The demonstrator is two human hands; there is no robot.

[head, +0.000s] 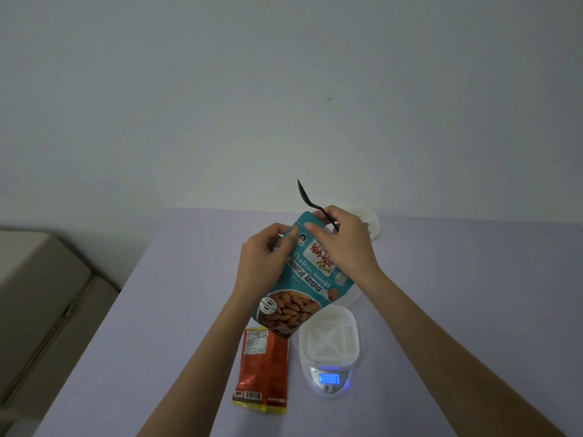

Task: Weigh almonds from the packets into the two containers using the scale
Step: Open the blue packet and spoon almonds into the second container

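A teal packet of roasted almonds (303,288) is held up above the table by both hands. My left hand (265,257) pinches its top left corner. My right hand (344,244) pinches the top right part of the packet and also holds a black spoon (307,200) that points up. Below, a white slotted container (329,339) sits on the digital scale (329,381), whose blue display is lit. An orange packet (263,370) lies flat on the table left of the scale. A second white container (372,223) shows partly behind my right hand.
The lilac table (176,310) runs back to a pale wall. A beige cushioned piece of furniture (38,304) stands at the left. A clear rounded rim (355,299) peeks out under my right wrist behind the scale.
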